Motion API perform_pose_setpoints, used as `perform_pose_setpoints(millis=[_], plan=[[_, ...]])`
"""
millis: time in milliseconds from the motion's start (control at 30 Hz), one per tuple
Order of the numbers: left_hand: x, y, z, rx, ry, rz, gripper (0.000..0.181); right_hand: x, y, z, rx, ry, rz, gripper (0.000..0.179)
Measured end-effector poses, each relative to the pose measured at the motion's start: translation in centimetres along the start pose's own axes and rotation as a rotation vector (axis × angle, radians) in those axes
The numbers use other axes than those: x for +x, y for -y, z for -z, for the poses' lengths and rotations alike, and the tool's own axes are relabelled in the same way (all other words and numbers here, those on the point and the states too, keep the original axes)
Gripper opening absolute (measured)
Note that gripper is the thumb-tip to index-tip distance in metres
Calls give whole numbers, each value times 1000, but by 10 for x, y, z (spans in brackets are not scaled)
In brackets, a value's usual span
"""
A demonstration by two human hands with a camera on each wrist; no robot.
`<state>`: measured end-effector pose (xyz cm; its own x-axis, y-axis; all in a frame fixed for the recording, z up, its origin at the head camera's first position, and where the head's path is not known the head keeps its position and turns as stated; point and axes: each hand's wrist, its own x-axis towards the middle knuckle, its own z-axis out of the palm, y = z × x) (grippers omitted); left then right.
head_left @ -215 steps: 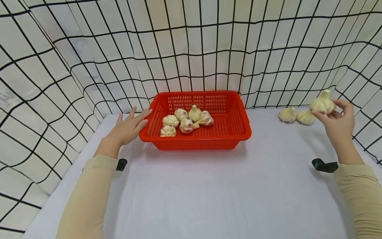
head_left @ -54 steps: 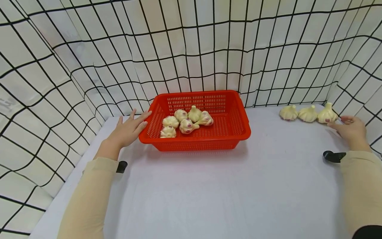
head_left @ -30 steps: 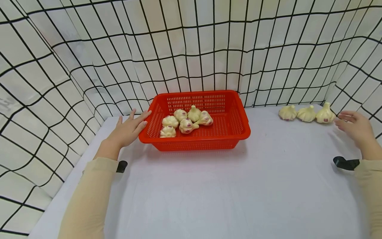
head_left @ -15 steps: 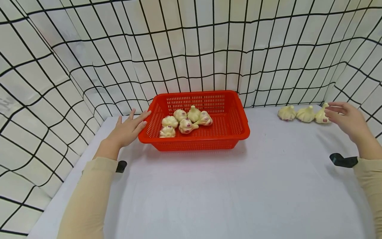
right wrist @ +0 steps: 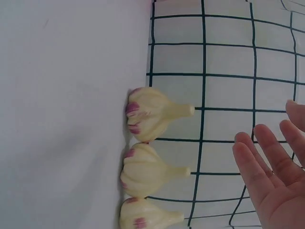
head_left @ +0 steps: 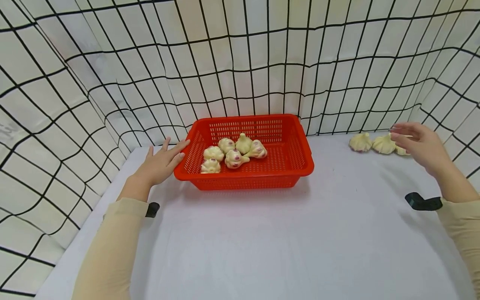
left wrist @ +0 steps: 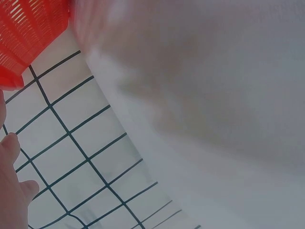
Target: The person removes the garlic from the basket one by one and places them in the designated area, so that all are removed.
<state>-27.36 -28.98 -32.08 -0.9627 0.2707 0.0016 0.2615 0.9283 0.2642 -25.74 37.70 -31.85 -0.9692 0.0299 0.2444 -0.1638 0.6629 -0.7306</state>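
Note:
My left hand (head_left: 159, 163) lies with straight fingers on the left rim of a red plastic basket (head_left: 245, 180). Several garlic bulbs (head_left: 235, 158), whitish with purple marks, sit in its left and middle part. At the far right, three more bulbs stand side by side: a left one (head_left: 361, 142), a middle one (head_left: 384, 144) and a right one (head_left: 402, 151), which my right hand (head_left: 425, 148) partly hides. That hand hovers over the row, holding nothing, its fingers loosely extended. In the right wrist view the fingers (right wrist: 271, 167) are apart from the bulbs' stems.
A white cloth-covered table (head_left: 262, 241) spreads out in front of the basket. Black grid netting over white sheeting (head_left: 258, 62) walls the back and both sides, close behind the basket and the garlic row. A black wrist-camera mount (head_left: 423, 202) juts from the right sleeve.
My right hand held a garlic bulb, set it down at the row's right end and let go. It has since risen and moved left over the row. The left hand stays on the rim.

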Motion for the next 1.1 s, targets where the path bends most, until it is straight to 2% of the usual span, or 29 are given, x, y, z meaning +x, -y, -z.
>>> perform_pose_setpoints(millis=[300,433,833,1100], plan=[[0,-1,1,2,12,1,66,12,37,-9,22,19,69,52],[0,-1,0,2,5,4,67,17,48,-16,38,55,98,51],[-2,-2,1,-1,13,2,66,28,86,-42,-6,126,94,52],[-1,-1,1,-1,7,-4,67,35,113,-59,-13,153,179,45]])
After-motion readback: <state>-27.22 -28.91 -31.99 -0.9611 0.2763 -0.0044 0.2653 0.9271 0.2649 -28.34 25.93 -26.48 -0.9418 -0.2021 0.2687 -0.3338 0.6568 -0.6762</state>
